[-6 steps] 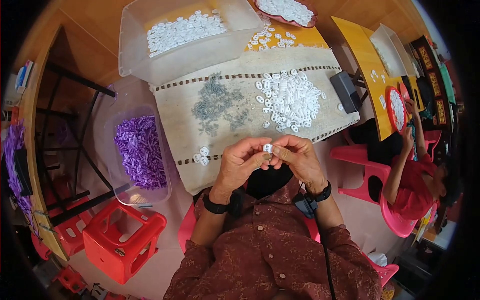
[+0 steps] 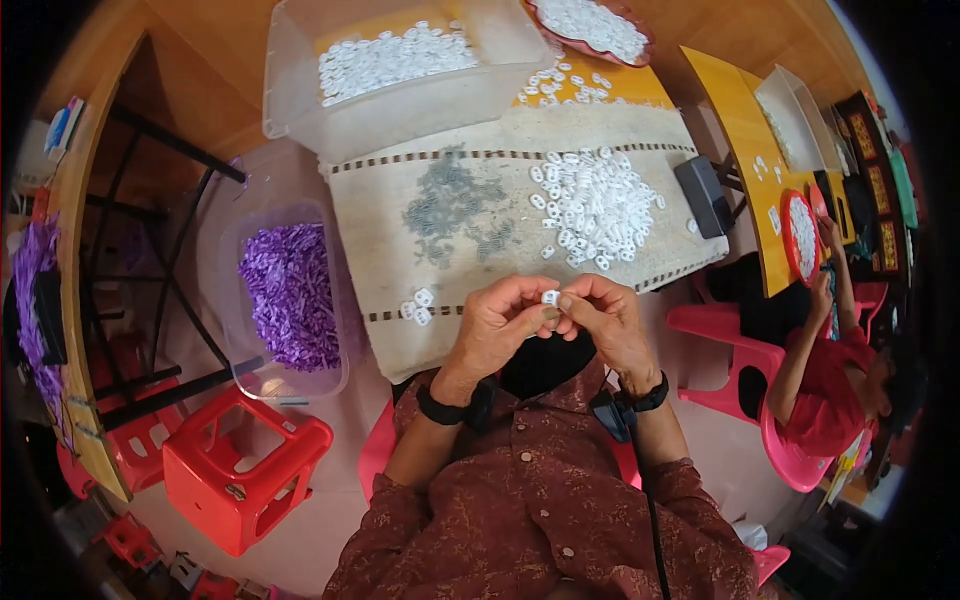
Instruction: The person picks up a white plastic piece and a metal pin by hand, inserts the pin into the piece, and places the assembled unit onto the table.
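At the near edge of the cloth-covered table, my left hand (image 2: 498, 322) and my right hand (image 2: 606, 318) meet, fingertips pinched around one small white plastic two-hole piece (image 2: 551, 298). It looks like a cord lock; the fingers partly cover it. Left of my hands lies a little cluster of similar white pieces (image 2: 418, 307). Beyond them, on the cloth, is a spread of tiny grey metal parts (image 2: 452, 205), probably springs. A large heap of loose white two-hole pieces (image 2: 597, 208) sits to its right.
A translucent bin (image 2: 390, 125) of white pieces stands at the back, beside a dark red dish (image 2: 640, 55). A black box (image 2: 702, 197) rests at the table's right edge. On the left are a tub of purple strips (image 2: 290, 300) and a red stool (image 2: 245, 470). Another person (image 2: 820, 390) sits right.
The whole scene has shifted slightly to the right in the picture as my head moved. Both hands keep their pinch on the white piece.
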### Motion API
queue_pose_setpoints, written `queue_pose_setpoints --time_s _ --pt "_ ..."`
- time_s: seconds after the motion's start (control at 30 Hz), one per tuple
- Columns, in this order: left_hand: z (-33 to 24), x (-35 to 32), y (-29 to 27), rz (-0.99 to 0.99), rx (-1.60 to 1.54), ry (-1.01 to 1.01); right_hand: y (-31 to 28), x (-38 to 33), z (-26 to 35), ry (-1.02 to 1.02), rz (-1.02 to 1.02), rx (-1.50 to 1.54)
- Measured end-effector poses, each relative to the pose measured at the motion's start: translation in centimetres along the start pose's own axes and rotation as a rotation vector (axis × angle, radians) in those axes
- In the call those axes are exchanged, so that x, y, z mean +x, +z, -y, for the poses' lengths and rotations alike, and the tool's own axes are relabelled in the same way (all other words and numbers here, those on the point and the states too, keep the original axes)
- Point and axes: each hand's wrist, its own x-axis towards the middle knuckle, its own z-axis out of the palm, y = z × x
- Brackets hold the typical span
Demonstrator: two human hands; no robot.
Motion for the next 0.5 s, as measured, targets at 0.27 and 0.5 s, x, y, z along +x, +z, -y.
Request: queue_pose_setpoints --time_s 0.27,0.5 --pt "0.23 -0.03 0.43 -0.019 0.031 -0.040 -0.10 -0.28 -0.24 0.009 -0.048 -0.099" --pt "0.55 -0.15 0.27 -0.024 0.007 -0.047 0.18 -0.42 0.09 -0.052 -0.053 -0.223"
